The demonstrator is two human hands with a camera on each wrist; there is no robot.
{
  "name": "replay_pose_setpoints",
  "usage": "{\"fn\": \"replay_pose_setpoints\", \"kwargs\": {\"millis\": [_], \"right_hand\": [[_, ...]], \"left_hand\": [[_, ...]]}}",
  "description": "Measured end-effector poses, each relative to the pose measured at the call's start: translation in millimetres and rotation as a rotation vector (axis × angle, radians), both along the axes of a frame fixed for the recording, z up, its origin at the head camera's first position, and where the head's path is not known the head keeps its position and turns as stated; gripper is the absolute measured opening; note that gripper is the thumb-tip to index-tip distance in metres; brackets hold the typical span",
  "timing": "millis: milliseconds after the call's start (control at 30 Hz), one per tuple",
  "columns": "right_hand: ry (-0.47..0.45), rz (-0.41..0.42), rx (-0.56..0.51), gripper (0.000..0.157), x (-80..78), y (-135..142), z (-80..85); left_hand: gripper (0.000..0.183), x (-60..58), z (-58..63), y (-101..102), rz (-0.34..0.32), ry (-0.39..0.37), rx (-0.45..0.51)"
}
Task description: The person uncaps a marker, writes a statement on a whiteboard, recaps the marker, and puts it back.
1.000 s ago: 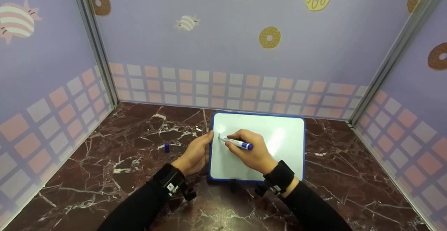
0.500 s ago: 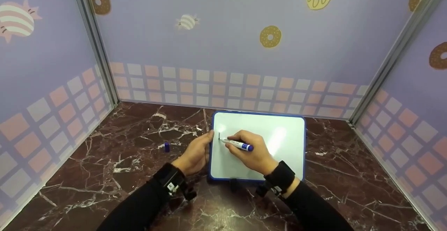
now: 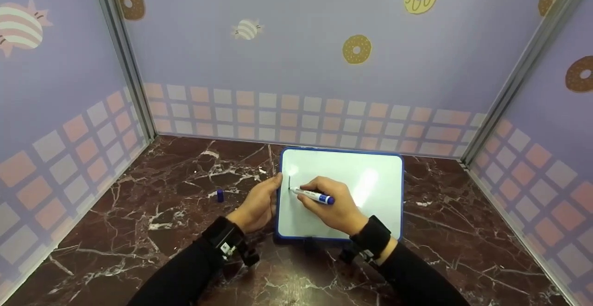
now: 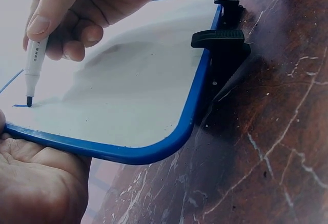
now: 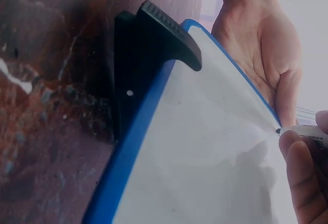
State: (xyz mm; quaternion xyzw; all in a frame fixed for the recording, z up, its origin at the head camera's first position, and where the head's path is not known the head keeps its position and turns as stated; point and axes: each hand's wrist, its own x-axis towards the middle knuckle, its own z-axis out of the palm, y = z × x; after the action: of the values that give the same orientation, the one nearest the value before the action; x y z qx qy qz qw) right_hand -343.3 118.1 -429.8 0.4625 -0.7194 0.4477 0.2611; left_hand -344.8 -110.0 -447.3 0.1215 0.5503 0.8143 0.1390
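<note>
A blue-rimmed whiteboard (image 3: 361,167) stands tilted on the table. My left hand (image 3: 259,202) grips its left edge, thumb at the front rim and fingers behind it. In my right hand (image 3: 337,204) a white marker with a blue end (image 3: 315,196) is pinched between thumb and fingers. Its dark tip touches the board near the left edge, at the lower end of a short vertical line (image 3: 289,182). The left wrist view shows the marker (image 4: 35,65) with its tip on that blue stroke (image 4: 20,105). The blue marker cap (image 3: 220,196) stands on the table left of my left hand.
Black stand clips (image 4: 220,39) hold the board's lower edge. The dark red marble table (image 3: 185,250) is enclosed by lilac walls (image 3: 287,56) printed with sweets and squares, the back wall close behind the board. Both wrists wear black camera bands (image 3: 370,236).
My right hand has moved slightly down with the marker, and the vertical line on the board has grown longer downward. My left hand keeps its hold on the board's edge.
</note>
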Motion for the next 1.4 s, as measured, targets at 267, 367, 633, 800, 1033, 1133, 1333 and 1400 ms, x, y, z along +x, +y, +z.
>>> {"fn": "replay_pose_setpoints", "kwargs": {"millis": [267, 367, 633, 800, 1033, 1133, 1333, 1400], "right_hand": [[0.01, 0.019, 0.0, 0.018, 0.1, 0.4, -0.1], [0.016, 0.024, 0.0, 0.018, 0.2, 0.5, 0.0], [0.034, 0.028, 0.013, 0.019, -0.2, 1.1, -2.5], [0.027, 0.023, 0.01, 0.019, -0.1, 0.8, -3.0], [0.023, 0.027, 0.02, 0.018, 1.3, 0.7, -2.9], [0.038, 0.026, 0.023, 0.02, 2.7, 0.1, -2.3], [0.065, 0.047, 0.023, 0.024, 5.6, -0.4, -2.3], [0.065, 0.057, 0.023, 0.024, 5.7, -0.2, -2.5]], "left_hand": [[0.058, 0.4, 0.0, -0.1, 0.006, 0.0, 0.0], [0.059, 0.2, 0.1, -0.2, 0.003, -0.002, 0.006], [0.061, 1.2, 0.9, -1.5, -0.018, 0.009, -0.007], [0.061, 0.9, 0.7, -1.4, -0.013, 0.011, -0.006], [0.062, 0.7, 0.1, -0.9, 0.0, 0.004, 0.001], [0.061, 1.1, -0.1, -0.8, 0.001, 0.004, 0.004], [0.059, 1.4, -0.5, -0.4, 0.001, 0.001, 0.013], [0.059, 1.6, -0.4, -0.4, 0.001, 0.001, 0.014]]}}
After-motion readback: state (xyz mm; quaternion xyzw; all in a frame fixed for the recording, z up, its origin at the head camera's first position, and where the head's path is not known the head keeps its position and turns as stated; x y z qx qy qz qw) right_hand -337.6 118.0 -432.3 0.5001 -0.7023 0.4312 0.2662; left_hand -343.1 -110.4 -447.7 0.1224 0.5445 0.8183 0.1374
